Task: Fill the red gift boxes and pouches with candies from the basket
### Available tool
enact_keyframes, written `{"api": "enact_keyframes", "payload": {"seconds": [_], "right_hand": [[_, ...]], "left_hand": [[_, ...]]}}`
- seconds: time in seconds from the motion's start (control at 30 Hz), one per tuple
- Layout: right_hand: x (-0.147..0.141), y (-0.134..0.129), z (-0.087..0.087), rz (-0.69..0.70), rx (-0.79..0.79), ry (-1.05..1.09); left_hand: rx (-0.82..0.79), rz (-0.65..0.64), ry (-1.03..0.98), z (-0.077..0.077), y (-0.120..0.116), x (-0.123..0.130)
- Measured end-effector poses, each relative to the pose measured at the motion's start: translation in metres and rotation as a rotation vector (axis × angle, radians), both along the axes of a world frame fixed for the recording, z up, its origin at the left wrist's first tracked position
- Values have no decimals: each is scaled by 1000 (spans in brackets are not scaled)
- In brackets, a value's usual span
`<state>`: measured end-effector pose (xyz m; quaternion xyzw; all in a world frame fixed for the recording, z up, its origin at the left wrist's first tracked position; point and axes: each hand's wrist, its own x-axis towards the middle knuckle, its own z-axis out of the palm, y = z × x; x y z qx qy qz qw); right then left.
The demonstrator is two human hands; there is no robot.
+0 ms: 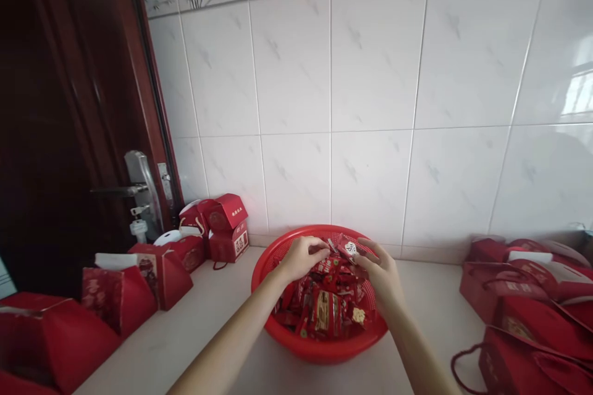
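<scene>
A round red plastic basket (pixel 319 355) stands on the pale surface, filled with small red wrapped snack packets (pixel 330 311), some with clear or gold patches. Over its far part, my left hand (pixel 303 257) has its thumb and fingers drawn together beside a small silvery edge. What lies in that pinch, if anything, I cannot make out. My right hand (pixel 382 274) reaches in from the right, its thumb and fingers around the edge of a red packet with a white label (pixel 349 249). That packet is raised at an angle above the others, between both hands.
Red gift boxes (pixel 169 274) line the left side, some open. More red boxes with cord handles (pixel 523 302) crowd the right. Behind the basket rises a white tiled wall (pixel 296 179). A dark wooden door (pixel 69 105) with a metal handle (pixel 139 188) is at the left.
</scene>
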<state>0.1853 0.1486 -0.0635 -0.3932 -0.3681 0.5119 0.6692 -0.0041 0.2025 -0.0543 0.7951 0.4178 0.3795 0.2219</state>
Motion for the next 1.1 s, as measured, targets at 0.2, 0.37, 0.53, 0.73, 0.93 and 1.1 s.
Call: {"api": "enact_keyframes", "payload": {"seconds": [0.2, 0.37, 0.53, 0.73, 0.93, 1.1], "right_hand": [[1, -3, 3, 53, 0, -143], [0, -8, 10, 173, -27, -208], [-3, -10, 11, 275, -62, -233], [-1, -10, 9, 273, -78, -220], [-2, -9, 10, 287, -81, -204], [-2, -6, 7, 229, -65, -159]], "left_hand": [[25, -8, -36, 1, 0, 1], [40, -10, -87, 3, -2, 2], [75, 18, -151, 4, -4, 3], [104, 37, -213, 3, -4, 5], [49, -14, -222, 3, -4, 7], [-41, -63, -242, 5, -5, 6]]}}
